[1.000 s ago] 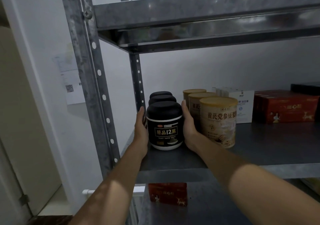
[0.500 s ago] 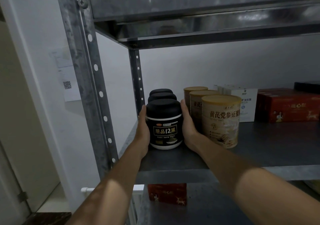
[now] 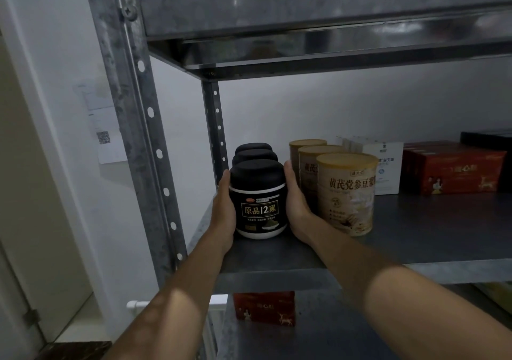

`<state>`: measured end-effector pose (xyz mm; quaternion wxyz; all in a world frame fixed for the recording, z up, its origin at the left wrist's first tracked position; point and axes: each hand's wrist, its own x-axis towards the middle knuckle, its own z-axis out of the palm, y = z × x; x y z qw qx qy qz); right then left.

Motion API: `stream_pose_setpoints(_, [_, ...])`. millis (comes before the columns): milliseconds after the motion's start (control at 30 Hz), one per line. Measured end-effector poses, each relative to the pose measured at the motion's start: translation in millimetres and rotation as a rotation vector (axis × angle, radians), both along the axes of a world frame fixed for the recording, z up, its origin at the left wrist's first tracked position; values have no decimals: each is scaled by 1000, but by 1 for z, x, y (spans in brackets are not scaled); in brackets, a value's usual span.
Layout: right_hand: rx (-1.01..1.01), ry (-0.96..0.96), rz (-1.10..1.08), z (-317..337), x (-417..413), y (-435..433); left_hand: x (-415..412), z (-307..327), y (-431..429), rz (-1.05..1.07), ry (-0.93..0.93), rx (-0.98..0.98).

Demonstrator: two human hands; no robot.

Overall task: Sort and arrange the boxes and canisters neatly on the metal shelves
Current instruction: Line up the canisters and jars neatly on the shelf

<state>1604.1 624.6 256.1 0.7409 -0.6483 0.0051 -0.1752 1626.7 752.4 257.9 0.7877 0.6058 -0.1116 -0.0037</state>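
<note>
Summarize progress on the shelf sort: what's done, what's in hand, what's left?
Done: middle shelf looks grouped: black canisters in a row at left, tan canisters beside them, then white boxes, red boxes. In hand: left hand and right hand press the sides of the front black canister, apparently squaring it up. Left: probably the lone red box on the lower shelf; upper shelf contents hardly show.

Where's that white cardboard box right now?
In the head view, the white cardboard box stands right of centre on the metal shelf, between the gold-lidded beige canisters and the red boxes.
</note>
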Motion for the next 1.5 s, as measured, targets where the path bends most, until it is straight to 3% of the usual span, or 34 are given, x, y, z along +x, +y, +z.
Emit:
stream_pose_setpoints(133, [-109,-40,-85,-2,-17,3,-15,-3,9,141,-157,49])
stream_pose_setpoints(300, [-296,-77,-180,-6,-49,5,-38,-7,15,151,-374,182])
stream_pose_setpoints(633, [-630,-52,-222,-12,-124,-20,-96,-5,24,344,-465,532])
stream_pose_setpoints(833, [-629,-44,-326,-20,-167,-85,-128,-16,-4,350,-531,570])
stream_pose_setpoints(1000, [-610,-19,-301,-17,-170,-125,-137,-15,-61,220,-390,503])
stream_pose_setpoints(1167, [-524,-25,-201,-15,-151,-150,-116,-17,-95,120,-309,568])
stream_pose_setpoints(1333, [-417,-40,-81,-5,-124,-168,-89,-4,-104,44,-207,411])
stream_pose_setpoints(1500, [-118,-58,-11,-2,-97,-176,-60,-6,-115,19,-106,194])
